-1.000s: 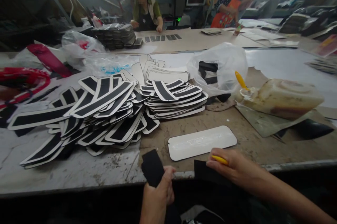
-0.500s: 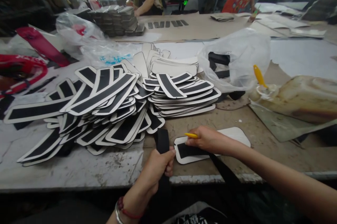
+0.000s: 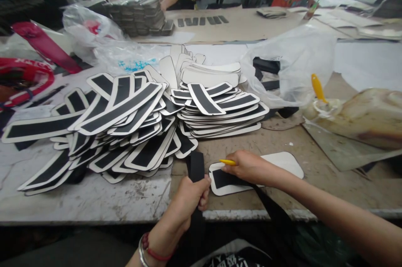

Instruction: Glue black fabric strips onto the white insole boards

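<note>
Left hand (image 3: 194, 191): closed round black fabric-like band (image 3: 197, 167) | Right hand (image 3: 246, 166): grasping slim yellow handle (image 3: 228, 162), fingers on flat black strip (image 3: 221, 179) over white rounded-corner panel (image 3: 284, 164), near front of brown table surface (image 3: 226, 204) | Handling: strip seems light, limp, better taken near its end; panel probably bendable, take by rim

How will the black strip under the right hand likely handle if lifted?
The black strip is probably floppy, since its tail droops past the table edge. It looks thin, so likely light. Unheld, its overhang might pull it off the white panel.
</note>
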